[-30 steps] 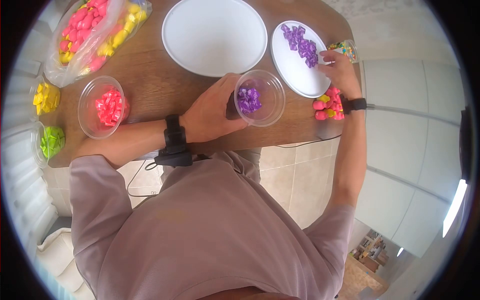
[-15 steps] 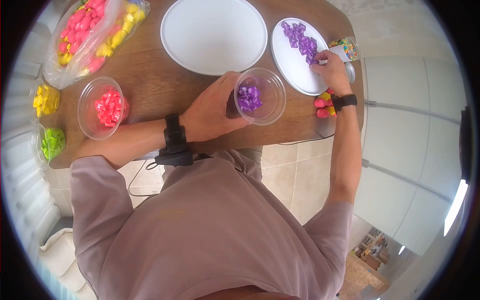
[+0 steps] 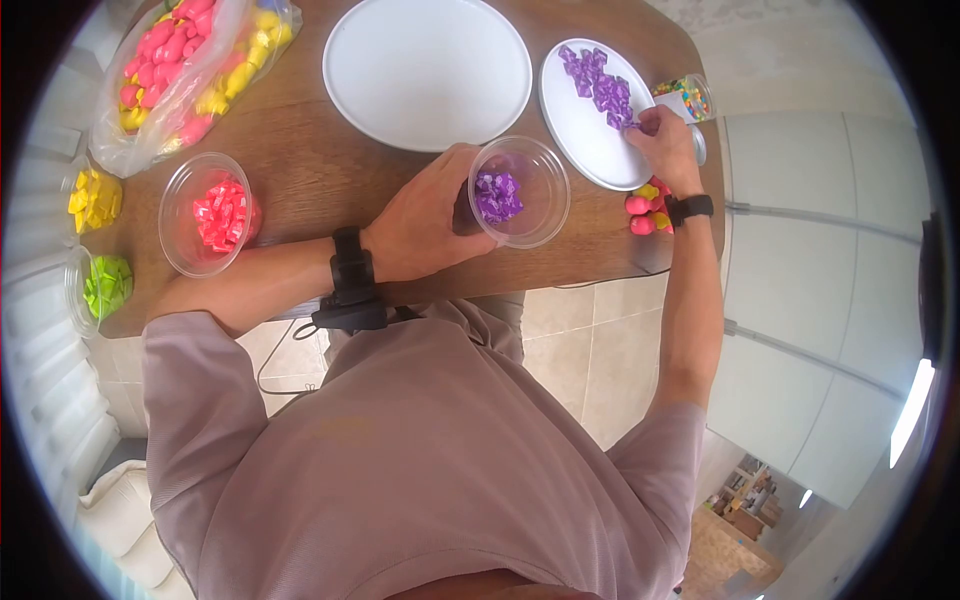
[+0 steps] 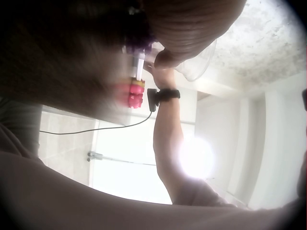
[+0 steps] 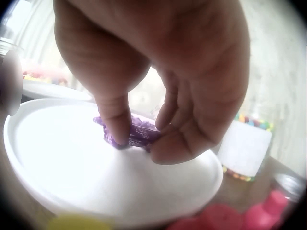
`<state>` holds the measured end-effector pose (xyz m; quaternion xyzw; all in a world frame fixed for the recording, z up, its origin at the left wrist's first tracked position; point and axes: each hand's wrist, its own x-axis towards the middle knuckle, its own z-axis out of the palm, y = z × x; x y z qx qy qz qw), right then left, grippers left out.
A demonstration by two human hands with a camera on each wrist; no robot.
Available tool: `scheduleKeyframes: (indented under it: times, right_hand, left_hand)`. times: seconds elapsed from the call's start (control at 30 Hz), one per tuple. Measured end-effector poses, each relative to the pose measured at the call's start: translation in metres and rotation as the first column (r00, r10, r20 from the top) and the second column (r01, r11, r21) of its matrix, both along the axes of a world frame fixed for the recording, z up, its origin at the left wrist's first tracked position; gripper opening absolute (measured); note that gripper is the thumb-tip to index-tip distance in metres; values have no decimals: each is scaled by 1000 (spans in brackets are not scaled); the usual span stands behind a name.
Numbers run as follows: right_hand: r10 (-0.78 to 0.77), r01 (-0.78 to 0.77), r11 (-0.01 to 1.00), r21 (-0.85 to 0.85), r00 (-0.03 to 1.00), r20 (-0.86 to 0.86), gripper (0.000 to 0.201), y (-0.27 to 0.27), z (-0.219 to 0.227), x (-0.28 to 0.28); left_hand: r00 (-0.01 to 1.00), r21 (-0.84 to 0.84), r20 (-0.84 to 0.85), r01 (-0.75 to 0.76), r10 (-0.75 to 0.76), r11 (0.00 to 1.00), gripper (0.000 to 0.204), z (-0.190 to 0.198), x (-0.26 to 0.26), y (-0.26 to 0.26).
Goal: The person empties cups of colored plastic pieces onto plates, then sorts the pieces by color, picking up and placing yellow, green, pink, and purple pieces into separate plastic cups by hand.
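My left hand [image 3: 425, 215] grips a clear plastic cup [image 3: 546, 205] near the table's front edge, its fingers curled round the side. Purple wrapped candies [image 3: 498, 196] lie at the bottom of that cup. At the right, my right hand [image 3: 668, 152] is over the edge of a small white plate [image 3: 580, 150]. Its thumb and fingers pinch a purple wrapped candy [image 5: 140, 136] low over the plate in the right wrist view. Several more purple candies [image 3: 610, 95] form a line across the plate's far half.
A large white plate [image 3: 430, 80] lies centre back. Left are a cup with red candies [image 3: 218, 215], yellow [image 3: 95, 200] and green candies [image 3: 107, 287], and a plastic bag of pink and yellow pieces [image 3: 165, 60]. A labelled jar [image 3: 690, 98] and pink pieces [image 3: 643, 222] flank my right hand.
My right hand has moved in over the plate's right edge from beside it, and its fingers have closed on a candy. The left hand and cup have stayed almost still.
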<state>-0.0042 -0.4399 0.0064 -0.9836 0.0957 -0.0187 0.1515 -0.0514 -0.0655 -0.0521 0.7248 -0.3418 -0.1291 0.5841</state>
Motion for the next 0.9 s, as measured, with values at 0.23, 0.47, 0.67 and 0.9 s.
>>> scheduleKeyframes:
  times: [0.23,0.47,0.67,0.9]
  right_hand:
    - [191,-176,867,466,981,15,27,73,78,-33]
    - [466,-426,815,392,885,-7,30,131,114,-44]
    - [226,-212,971,107,965,-136,32,39,76,11]
    - [161,-167,986,-10,965,-206,43,41,40,17]
  left_hand:
    - [1000,-27,-13,-16,16,999,71,1,-2,0]
    - [1000,-47,-5,-13,13,999,71,-2,-1,0]
    - [1000,-23,-17,-13,12,1000,72,-3,-1,0]
    - [999,-16,-34,-5,5,1000,71,0,-1,1]
